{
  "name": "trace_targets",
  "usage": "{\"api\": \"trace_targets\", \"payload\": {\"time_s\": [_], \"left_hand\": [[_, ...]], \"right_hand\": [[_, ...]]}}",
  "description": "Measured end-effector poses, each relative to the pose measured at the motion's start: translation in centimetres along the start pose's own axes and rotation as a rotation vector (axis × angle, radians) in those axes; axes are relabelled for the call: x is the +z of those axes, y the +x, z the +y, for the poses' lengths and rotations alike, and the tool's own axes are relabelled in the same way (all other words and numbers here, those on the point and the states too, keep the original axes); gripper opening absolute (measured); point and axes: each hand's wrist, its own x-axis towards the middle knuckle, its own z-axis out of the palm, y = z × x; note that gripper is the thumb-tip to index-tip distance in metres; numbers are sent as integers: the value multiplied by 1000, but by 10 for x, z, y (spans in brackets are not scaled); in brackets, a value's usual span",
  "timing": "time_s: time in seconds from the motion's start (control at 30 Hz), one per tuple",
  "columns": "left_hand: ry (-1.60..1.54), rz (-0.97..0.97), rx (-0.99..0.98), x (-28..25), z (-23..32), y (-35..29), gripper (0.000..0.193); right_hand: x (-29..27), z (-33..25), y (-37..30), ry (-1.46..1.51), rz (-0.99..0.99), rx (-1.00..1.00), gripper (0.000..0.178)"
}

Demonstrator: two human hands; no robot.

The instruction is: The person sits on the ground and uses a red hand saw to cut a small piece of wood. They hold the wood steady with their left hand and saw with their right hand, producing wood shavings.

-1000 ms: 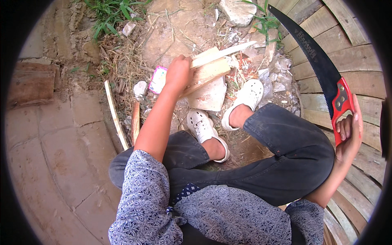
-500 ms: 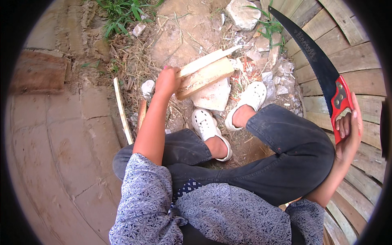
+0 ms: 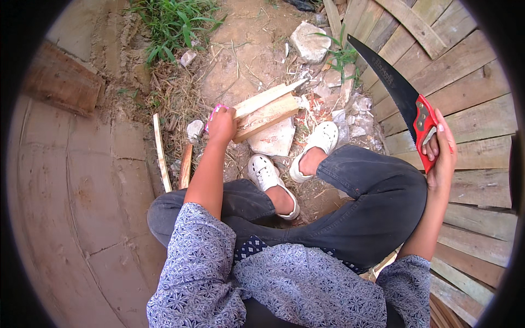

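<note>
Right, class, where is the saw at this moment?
In the head view, the saw is at the upper right, its red handle in the right hand, with wooden boards behind it.

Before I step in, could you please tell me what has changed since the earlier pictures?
The left hand has shifted left, drawing the pale pointed stick along beside the wooden block. The right hand has brought the red-handled saw slightly inward and forward. Nothing was visibly grasped anew or let go. The block on the white slab and the white shoes stayed roughly put.
</note>
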Motion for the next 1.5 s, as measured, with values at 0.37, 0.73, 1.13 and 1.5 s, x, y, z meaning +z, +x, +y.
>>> {"api": "trace_targets", "payload": {"time_s": [0.37, 0.73, 1.13, 1.5], "left_hand": [[73, -18, -54, 2, -7, -15, 31], [39, 100, -3, 4, -19, -20, 27], [20, 95, 58, 6, -17, -21, 32], [278, -247, -41, 0, -11, -14, 40]], "right_hand": [[8, -74, -78, 56, 4, -335, 51], [102, -27, -124, 268, -309, -158, 53], [232, 120, -118, 231, -431, 107, 41], [223, 151, -121, 178, -448, 157, 41]]}}
